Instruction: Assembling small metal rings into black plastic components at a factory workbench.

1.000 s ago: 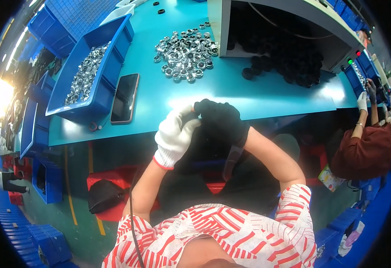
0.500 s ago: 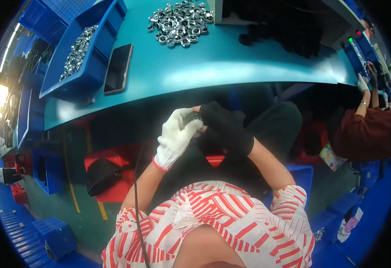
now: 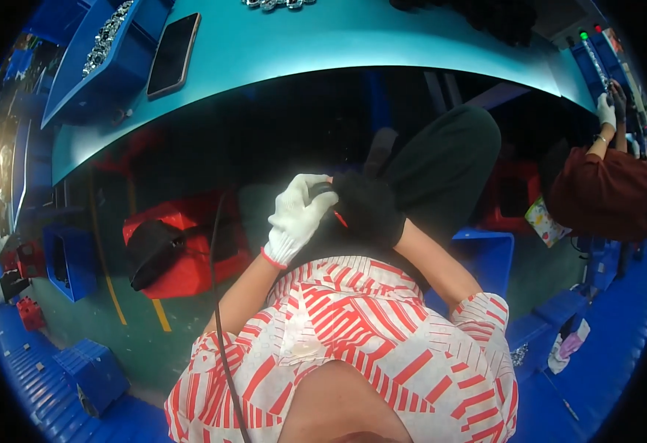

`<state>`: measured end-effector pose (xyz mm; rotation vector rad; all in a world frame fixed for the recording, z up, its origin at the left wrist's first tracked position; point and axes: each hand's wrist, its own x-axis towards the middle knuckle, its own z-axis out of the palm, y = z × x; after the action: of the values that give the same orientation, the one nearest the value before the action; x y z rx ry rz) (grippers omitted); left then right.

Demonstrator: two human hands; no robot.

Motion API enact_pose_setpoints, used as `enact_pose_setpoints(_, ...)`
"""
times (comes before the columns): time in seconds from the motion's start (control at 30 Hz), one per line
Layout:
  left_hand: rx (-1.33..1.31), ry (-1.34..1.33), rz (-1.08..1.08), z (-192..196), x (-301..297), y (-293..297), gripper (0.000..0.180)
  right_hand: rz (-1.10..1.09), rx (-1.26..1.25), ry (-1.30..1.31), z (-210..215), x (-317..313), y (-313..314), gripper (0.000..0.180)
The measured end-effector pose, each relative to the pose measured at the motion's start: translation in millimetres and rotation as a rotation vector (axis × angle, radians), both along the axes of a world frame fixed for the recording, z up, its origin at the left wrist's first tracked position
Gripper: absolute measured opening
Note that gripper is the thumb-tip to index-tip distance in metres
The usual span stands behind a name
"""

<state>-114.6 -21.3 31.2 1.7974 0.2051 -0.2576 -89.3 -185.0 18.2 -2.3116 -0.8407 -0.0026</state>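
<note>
Holding both hands together over your lap, you keep them below the table (image 3: 412, 44) edge. Your left hand (image 3: 298, 218), in a white glove, curls around a small dark part (image 3: 322, 190); your right hand (image 3: 368, 210), in a black glove, touches it, grip unclear. A phone (image 3: 173, 53) lies on the table.

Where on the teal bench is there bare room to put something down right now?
The teal bench is bare across its middle, between the black phone and the dark parts at the far right edge. The left end is crowded by the blue bin of metal parts. Both gloved hands, left hand and right hand, are together below the bench.
</note>
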Motion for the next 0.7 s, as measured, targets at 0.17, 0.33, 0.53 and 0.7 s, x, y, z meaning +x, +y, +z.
enact_pose_setpoints(0.17, -0.282, 0.190, -0.012, -13, 10, 3, 0.033, -0.087, 0.066, 0.088, -16, -5, 2, 0.033)
enact_pose_setpoints(0.33, -0.440, 0.145, 0.034, -26, 13, 2, 0.039, -0.177, 0.396, 0.645, -14, 6, 4, 0.037)
enact_pose_setpoints(0.53, -0.143, 0.281, -0.198, -28, 34, 26, 0.031, 0.012, 0.096, 0.492, -14, 25, 0, 0.045)
enact_pose_setpoints(0.7, -0.251, 0.187, -0.032, -41, 36, 20, 0.032, 0.054, 0.130, 0.381, -29, 34, 9, 0.048)
